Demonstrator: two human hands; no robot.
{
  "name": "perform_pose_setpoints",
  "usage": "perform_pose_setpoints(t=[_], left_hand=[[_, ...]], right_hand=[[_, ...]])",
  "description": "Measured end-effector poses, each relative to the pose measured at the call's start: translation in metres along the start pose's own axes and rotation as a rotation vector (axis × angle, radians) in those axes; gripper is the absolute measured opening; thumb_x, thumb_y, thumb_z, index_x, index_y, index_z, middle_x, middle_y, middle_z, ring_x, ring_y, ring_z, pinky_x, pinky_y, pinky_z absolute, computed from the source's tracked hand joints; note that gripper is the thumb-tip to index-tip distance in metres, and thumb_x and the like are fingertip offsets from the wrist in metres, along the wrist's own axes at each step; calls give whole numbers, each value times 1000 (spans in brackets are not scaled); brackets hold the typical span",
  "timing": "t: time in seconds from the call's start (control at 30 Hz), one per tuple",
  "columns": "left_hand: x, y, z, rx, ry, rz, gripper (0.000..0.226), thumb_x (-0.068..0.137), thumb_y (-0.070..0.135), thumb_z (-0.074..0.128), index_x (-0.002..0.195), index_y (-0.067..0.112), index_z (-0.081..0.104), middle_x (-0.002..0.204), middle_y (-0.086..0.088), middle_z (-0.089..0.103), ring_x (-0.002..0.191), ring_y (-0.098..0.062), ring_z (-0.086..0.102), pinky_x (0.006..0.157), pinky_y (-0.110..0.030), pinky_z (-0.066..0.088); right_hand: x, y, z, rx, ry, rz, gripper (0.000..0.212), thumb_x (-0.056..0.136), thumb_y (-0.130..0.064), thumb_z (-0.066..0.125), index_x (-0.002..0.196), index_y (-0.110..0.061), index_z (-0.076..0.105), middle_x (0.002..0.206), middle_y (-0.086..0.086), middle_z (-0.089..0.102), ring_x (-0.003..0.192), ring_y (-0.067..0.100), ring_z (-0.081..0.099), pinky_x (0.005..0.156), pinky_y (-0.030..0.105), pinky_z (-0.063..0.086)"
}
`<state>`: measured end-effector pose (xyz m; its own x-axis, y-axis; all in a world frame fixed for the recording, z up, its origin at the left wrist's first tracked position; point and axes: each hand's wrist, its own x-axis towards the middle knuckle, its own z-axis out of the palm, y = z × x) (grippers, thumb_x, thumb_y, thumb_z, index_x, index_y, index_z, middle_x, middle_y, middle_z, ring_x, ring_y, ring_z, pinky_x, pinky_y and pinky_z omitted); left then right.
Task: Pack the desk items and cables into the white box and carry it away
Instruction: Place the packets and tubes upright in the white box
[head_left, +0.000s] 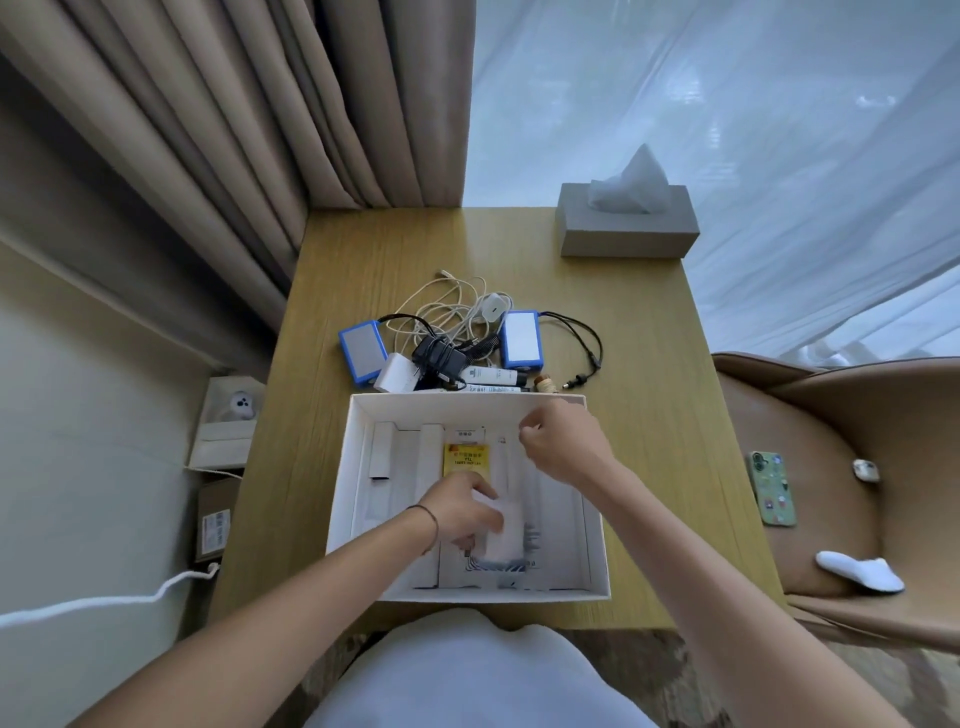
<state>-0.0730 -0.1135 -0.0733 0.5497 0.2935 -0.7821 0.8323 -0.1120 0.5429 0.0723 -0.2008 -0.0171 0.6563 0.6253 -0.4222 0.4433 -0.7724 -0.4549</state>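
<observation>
White box at desk near edge; left hand apparently gripping white item.

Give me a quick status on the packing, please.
Left hand shut on white adapter inside white box. Right hand over box, grip unclear. Cable pile, blue packs unpacked.

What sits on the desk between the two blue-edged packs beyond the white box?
In the head view, between the left blue pack and the right blue pack lie tangled white cables, a black adapter and a white plug.
</observation>
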Motion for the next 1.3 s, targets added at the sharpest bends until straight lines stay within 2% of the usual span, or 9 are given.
perform_pose_setpoints(t=[0.1,0.33,0.5,0.6,0.77,0.97,1.07,1.2,1.3], left_hand=[[6,-3,14,105,12,-14,44,70,21,78,112,23,63,102,-5,65,73,-23,72,65,-35,64],[5,-10,24,471,206,122,41,72,41,71,111,32,65,109,6,64,84,-13,55,59,-23,41],[0,-7,25,698,337,235,45,82,44,63,125,34,57,123,6,60,104,-17,58,77,-30,50],[-12,4,19,622,455,313,41,89,42,56,129,34,56,129,7,60,109,-17,60,84,-32,52],[-40,40,-13,451,577,514,24,89,31,58,111,33,66,107,12,67,94,-12,63,79,-31,54],[-40,85,-73,491,657,718,16,89,22,61,102,25,69,100,9,67,93,-11,59,75,-29,49],[-26,97,-101,482,676,696,16,89,23,61,101,27,70,97,11,69,90,-10,60,70,-27,48],[-4,94,-130,445,638,612,16,90,23,60,102,26,71,98,9,70,92,-13,62,76,-34,55],[10,86,-148,433,582,558,17,91,22,60,103,25,71,101,7,71,94,-12,64,81,-36,56]], right_hand=[[-5,6,-3,44,7,-2,31,86,-16,49,92,-13,79,84,3,76,72,22,70,64,35,61],[-7,6,-6,155,19,-36,33,86,-16,49,101,-16,79,91,3,77,81,22,72,75,38,62],[-5,3,-15,192,19,-110,31,88,-13,49,102,-17,77,86,-4,68,82,20,70,73,39,61],[4,-4,-28,201,40,-162,29,89,-15,50,101,-19,77,86,-4,67,79,19,67,67,32,58],[34,-23,-49,200,88,-199,32,86,-10,48,96,-15,78,90,3,73,79,25,65,64,32,51],[86,-42,-41,-105,-1,-206,25,87,-6,47,83,-9,72,76,9,68,63,26,57,51,27,41],[110,-45,-29,-224,-48,-214,23,88,-5,51,97,-9,72,91,11,71,76,29,64,64,36,56],[134,-46,-7,-380,-100,-228,21,85,0,55,101,-6,68,96,13,70,76,29,58,60,33,45],[145,-48,8,-487,-135,-261,19,84,2,56,98,-7,66,97,13,69,86,33,66,65,36,50]])
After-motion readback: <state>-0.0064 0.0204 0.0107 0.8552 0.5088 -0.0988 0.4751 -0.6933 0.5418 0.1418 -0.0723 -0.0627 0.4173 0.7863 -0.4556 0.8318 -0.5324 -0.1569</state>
